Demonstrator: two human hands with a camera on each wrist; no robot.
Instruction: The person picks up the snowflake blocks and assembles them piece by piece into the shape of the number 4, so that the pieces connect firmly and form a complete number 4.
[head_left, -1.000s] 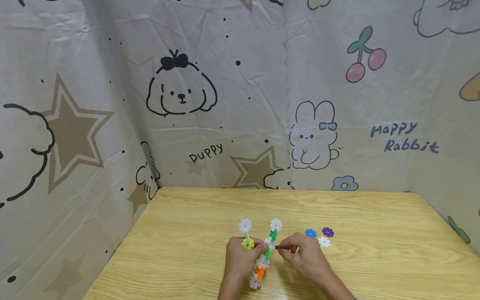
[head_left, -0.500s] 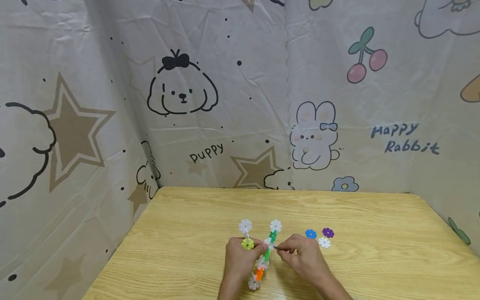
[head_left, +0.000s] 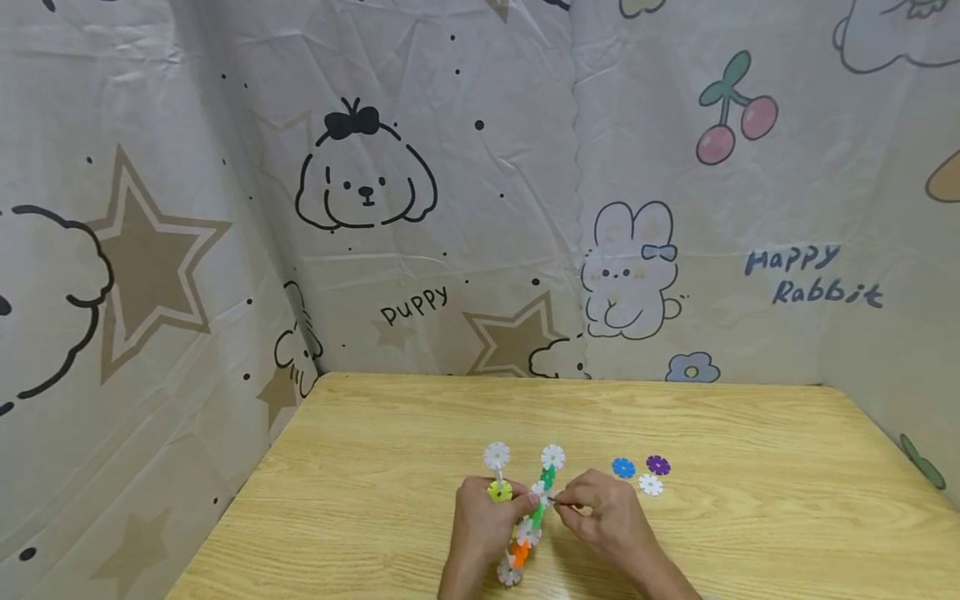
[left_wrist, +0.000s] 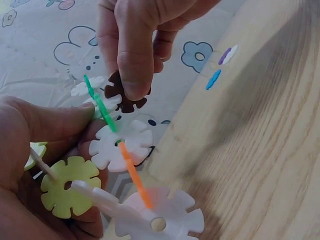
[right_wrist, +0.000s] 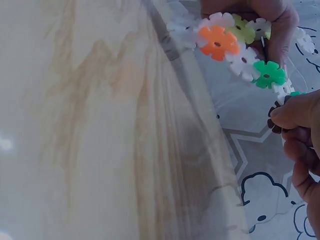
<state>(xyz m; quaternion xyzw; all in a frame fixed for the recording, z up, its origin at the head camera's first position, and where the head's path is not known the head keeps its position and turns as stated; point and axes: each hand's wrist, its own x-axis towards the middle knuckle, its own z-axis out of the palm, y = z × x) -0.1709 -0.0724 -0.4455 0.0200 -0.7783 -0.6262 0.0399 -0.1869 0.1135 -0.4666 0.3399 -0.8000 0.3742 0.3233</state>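
Head view: over the near part of the bench (head_left: 360,475), the left hand (head_left: 482,518) grips a chain of discs (head_left: 521,553) while the right hand (head_left: 611,510) pinches a brown disc (left_wrist: 114,91) at the chain's right side; three loose discs (head_left: 646,484), blue, purple and white, lie farther right.

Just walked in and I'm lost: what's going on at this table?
A person's left hand holds a chain of linked, notched discs while the right hand pinches a brown disc at one of the chain's white discs; whether it has slotted in isn't clear. A blue disc, a purple disc and a loose white disc lie on the table.
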